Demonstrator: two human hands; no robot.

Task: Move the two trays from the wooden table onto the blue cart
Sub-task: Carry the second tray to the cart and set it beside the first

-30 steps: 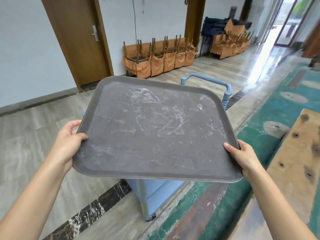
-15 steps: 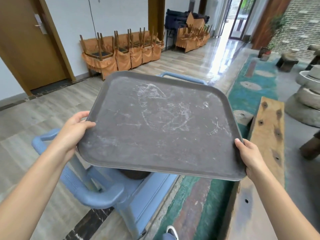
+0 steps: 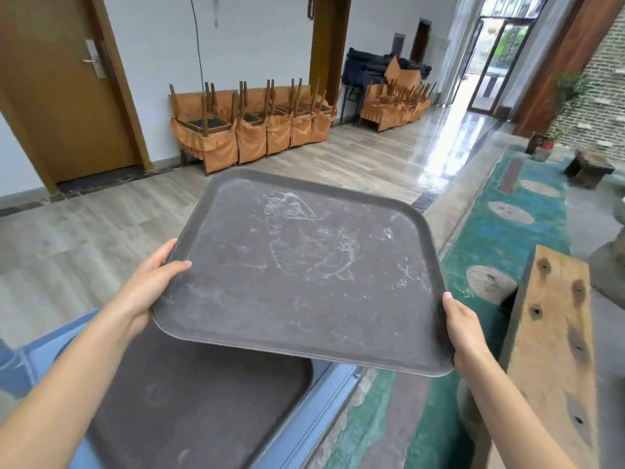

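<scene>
I hold a dark brown scratched tray in the air, tilted slightly, above the blue cart. My left hand grips its left edge with the thumb on top. My right hand grips its near right corner. A second dark tray lies flat on the cart's top, partly under the held tray and my left arm. The wooden table runs along the right side.
Stacked orange-covered chairs line the far wall, with more further back. A brown door is at the left. Green painted floor lies beside the table. A plant pot and stool stand at right.
The view has swung over the cart's top, so the tray lying on it now shows fully. The held tray has moved lower over the cart, still gripped by both hands.
</scene>
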